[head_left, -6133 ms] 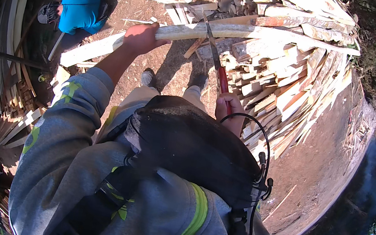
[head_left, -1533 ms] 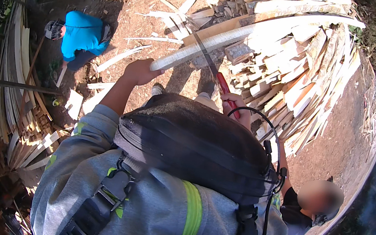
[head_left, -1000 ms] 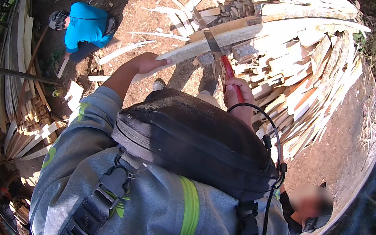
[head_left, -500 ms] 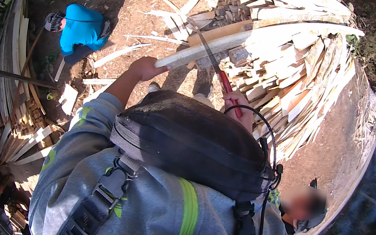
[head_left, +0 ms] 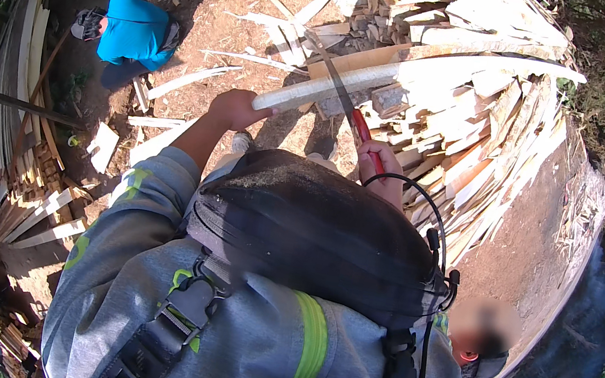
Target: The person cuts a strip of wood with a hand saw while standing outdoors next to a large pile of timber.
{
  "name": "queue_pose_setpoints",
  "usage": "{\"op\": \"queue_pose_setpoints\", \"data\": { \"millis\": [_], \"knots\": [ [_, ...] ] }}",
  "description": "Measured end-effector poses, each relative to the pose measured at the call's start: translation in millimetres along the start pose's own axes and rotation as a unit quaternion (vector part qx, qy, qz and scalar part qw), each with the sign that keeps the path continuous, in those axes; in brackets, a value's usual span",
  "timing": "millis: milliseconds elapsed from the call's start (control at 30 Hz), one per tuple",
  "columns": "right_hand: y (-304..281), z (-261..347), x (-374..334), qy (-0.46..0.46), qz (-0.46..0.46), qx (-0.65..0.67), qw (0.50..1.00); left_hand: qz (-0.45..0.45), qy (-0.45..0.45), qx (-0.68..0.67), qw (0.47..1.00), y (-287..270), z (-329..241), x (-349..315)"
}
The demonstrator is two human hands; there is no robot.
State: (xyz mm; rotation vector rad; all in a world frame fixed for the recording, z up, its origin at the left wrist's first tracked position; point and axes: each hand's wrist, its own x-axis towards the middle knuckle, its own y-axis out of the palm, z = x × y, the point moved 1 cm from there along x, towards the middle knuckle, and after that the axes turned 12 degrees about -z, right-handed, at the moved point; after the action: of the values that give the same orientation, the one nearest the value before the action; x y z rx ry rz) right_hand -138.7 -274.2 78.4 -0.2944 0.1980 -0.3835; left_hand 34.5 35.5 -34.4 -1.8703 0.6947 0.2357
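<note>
At the centre, my left hand is closed around the near end of a long pale board, which stretches away to the right over the wood pile. My right hand grips the red handle of a long-bladed hand tool. Its grey blade slants up to the left and crosses the board. Whether the blade is a saw's or a machete's, I cannot tell. A browner plank lies just beyond the board. The black bag on my chest sits just below both hands.
Split wood lies heaped on the right, with loose slats on the dirt. Boards are stacked at far left. A person in blue bends over at upper left; another person is at lower right.
The tool and my right hand have shifted slightly, while the blade still crosses the board. Both grips stay the same. The person in blue has drawn an arm in.
</note>
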Motion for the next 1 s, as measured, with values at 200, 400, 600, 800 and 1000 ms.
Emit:
{"op": "queue_pose_setpoints", "data": {
  "millis": [200,400,600,800,1000],
  "knots": [
    [24.9,4.9,39.2,0.087,0.003,0.042,0.995,-0.013,-0.002,-0.003,1.0,5.2,2.2,-0.9],
    [41.2,-15.1,53.0,0.052,-0.006,0.056,0.997,-0.035,0.002,0.003,0.999,6.5,7.6,-1.2],
    [2.7,-2.7,-0.1,0.051,-0.021,0.061,0.997,-0.026,-0.006,-0.013,1.0,10.9,8.0,1.2],
    [42.5,-15.2,48.9,0.025,-0.001,0.02,0.999,-0.021,-0.012,-0.013,1.0,2.8,3.3,-4.2],
    [35.0,0.4,26.5,0.017,-0.024,-0.046,0.999,-0.018,-0.005,-0.024,1.0,6.7,4.1,-2.8]
  ]
}}
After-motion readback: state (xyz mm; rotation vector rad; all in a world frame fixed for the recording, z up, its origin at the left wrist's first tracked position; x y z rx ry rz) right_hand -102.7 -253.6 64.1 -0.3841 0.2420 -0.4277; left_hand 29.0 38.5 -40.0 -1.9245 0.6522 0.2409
